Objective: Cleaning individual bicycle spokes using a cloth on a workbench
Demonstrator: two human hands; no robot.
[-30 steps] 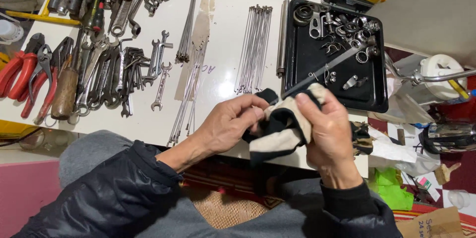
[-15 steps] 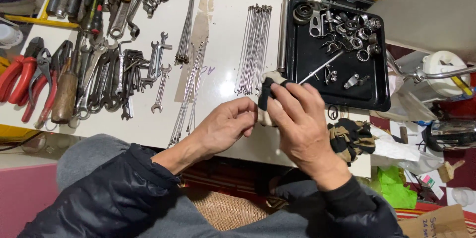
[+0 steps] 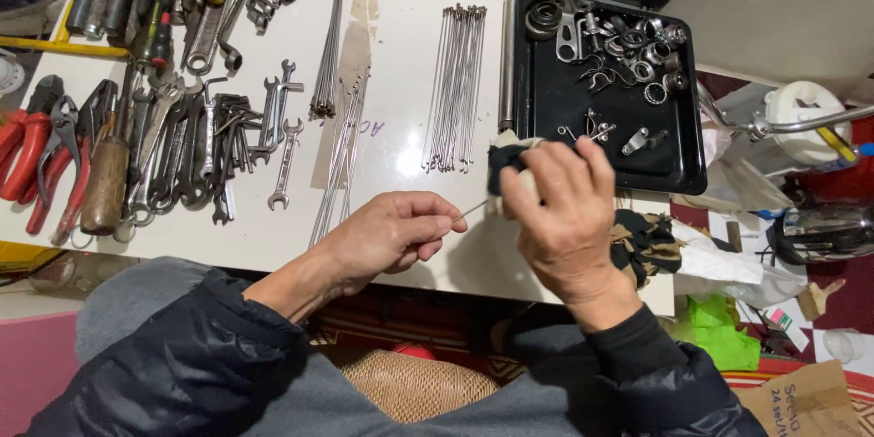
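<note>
Since the earlier frame the right hand (image 3: pixel 564 209) had drawn its rag (image 3: pixel 506 162) toward the spoke's far end. The left hand (image 3: pixel 391 232) pinched the spoke (image 3: pixel 472 210) above the white table (image 3: pixel 401 155) edge. Wiping seemed underway; the next stroke called for a steady pinch.

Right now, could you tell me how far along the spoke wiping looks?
One neat row of spokes lies beside the black tray, possibly done. In hand: the left hand pinches one thin spoke while the right hand wraps a rag around it. A looser bundle of spokes may remain.
</note>
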